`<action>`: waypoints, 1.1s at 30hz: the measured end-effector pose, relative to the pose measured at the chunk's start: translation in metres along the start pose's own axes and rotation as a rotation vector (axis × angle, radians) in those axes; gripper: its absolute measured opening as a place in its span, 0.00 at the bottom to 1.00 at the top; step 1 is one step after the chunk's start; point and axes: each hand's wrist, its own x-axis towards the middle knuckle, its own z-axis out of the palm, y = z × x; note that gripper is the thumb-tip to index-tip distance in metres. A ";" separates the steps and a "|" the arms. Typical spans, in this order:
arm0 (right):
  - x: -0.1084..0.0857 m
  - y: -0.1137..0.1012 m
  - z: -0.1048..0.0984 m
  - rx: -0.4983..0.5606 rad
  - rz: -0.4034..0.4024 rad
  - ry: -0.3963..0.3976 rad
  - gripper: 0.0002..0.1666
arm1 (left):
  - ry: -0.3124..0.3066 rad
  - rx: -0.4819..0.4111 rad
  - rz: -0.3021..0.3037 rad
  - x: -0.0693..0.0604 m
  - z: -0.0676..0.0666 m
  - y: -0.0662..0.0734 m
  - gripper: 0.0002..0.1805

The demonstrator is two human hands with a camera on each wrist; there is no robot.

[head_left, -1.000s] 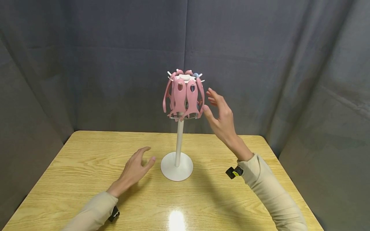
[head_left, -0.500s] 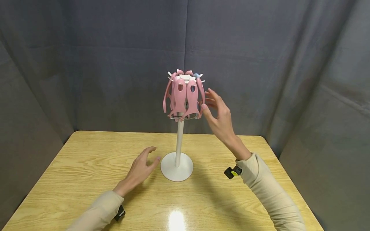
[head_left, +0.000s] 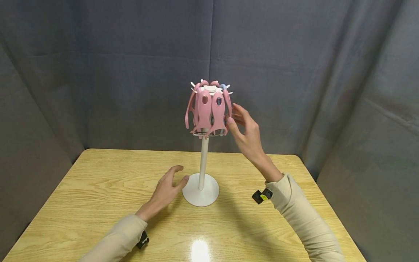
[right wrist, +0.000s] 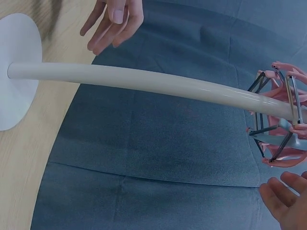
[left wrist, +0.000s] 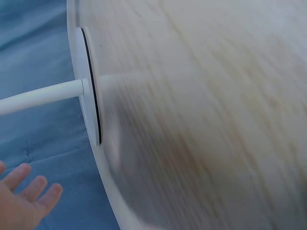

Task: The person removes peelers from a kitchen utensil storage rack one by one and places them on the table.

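Note:
A white stand [head_left: 203, 156] rises from a round white base [head_left: 209, 193]. From the hooks round its top hang several pink Y-shaped peelers [head_left: 204, 109], heads down, and a blue peeler [head_left: 223, 86] that is mostly hidden. My right hand [head_left: 248, 134] is beside the right of the hanging ring, fingers loosely bent and partly behind the peelers; whether its thumb touches one, I cannot tell. The right wrist view has the fingers just short of the peeler heads [right wrist: 283, 153]. My left hand [head_left: 167, 187], thumb and fingers apart and holding nothing, is by the base's left edge.
The stand is on a wood-grain table [head_left: 98, 182]. Grey curtains [head_left: 131, 91] enclose the table at the back and on both sides. Each wrist wears a small black camera [head_left: 262, 195].
My left hand has moved right, up to the stand's base. My right hand has shifted slightly left, closer to the hanging peelers. Stand and peelers look unmoved.

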 end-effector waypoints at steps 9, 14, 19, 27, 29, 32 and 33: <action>-0.001 0.001 0.001 0.021 -0.025 0.005 0.23 | 0.028 -0.093 0.020 0.005 0.008 0.006 0.26; -0.001 0.001 0.001 0.019 -0.032 0.003 0.22 | 0.026 -0.118 0.031 0.010 0.012 0.012 0.26; -0.002 0.001 0.002 0.008 -0.025 -0.010 0.18 | 0.012 -0.141 0.020 0.012 0.017 0.017 0.26; -0.001 0.001 0.003 0.003 -0.031 -0.003 0.15 | 0.024 -0.160 0.037 0.017 0.024 0.022 0.24; -0.002 0.000 0.003 0.004 -0.028 -0.001 0.15 | 0.024 -0.165 0.044 0.018 0.026 0.024 0.23; -0.002 0.000 0.003 0.003 -0.024 0.001 0.16 | 0.017 -0.161 0.050 0.020 0.028 0.027 0.23; -0.002 0.000 0.003 0.002 -0.024 0.002 0.16 | 0.015 -0.155 0.051 0.021 0.029 0.028 0.24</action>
